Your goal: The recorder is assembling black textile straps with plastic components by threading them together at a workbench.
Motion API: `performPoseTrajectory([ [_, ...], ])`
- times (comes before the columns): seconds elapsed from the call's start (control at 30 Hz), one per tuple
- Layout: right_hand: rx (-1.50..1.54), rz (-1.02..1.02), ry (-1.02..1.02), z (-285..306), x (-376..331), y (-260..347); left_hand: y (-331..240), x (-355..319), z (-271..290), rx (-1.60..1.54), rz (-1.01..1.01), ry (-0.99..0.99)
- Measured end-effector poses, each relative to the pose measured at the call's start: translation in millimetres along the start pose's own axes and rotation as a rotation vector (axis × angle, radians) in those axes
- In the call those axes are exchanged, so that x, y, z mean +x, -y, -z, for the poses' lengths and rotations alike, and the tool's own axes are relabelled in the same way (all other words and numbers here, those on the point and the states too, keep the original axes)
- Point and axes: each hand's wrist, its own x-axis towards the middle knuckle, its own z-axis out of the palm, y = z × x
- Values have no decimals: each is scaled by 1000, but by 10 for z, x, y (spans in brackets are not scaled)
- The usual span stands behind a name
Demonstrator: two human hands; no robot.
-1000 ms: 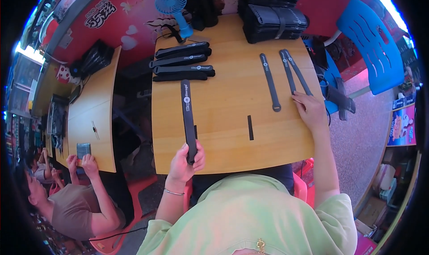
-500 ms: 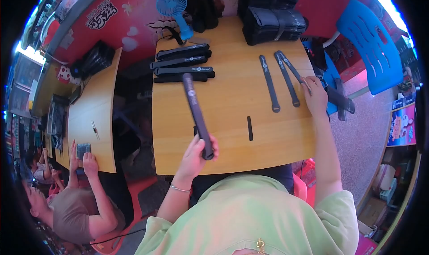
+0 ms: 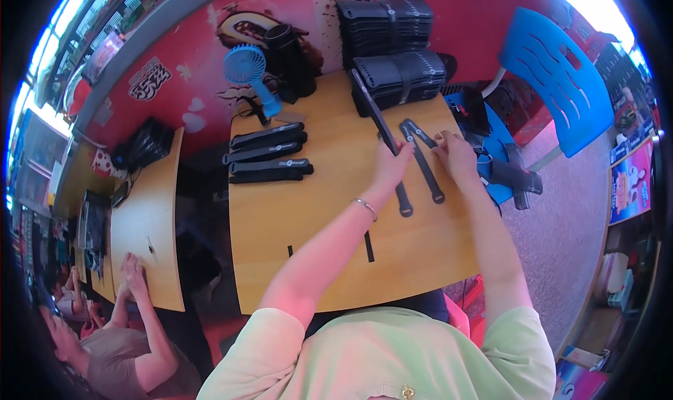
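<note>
Left hand: my left hand [image 3: 390,166] is closing its fingers round a long black strap [image 3: 384,135], laying it slantwise on the wooden table [image 3: 308,260].
Right hand: my right hand [image 3: 454,156] is pinching the upper end of a second flat strap [image 3: 423,160], fingers curled tight.
Where: both straps are lying at 1 o'clock of the tabletop, just below the bundled black stacks [image 3: 401,78].
Done: I am judging three strap bundles [image 3: 270,153] at 11 o'clock as finished.
Left: two short black pieces [image 3: 369,246] are waiting near the front edge.
Nearby: a blue fan [image 3: 249,72] is standing at 12 o'clock.
</note>
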Motion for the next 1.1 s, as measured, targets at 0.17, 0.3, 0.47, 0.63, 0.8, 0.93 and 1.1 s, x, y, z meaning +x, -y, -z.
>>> performPoseTrajectory([
  [0.17,27,-185,107,66,65,-48,123,101,-211,339,-316,-14],
  [0.3,61,-153,67,73,53,-138,143,30,-296,556,-279,164],
  [0.47,33,-223,35,108,98,-278,-10,-91,-301,630,-200,198],
  [0.63,33,-219,42,169,148,-416,29,-179,-244,589,-203,178],
  [0.8,41,-246,55,176,211,-458,21,-252,-207,637,-223,165],
  [0.93,36,-282,95,162,287,-566,-66,-338,-196,587,-92,206],
  [1.1,40,-301,156,208,381,-588,-61,-459,-167,685,-148,224],
])
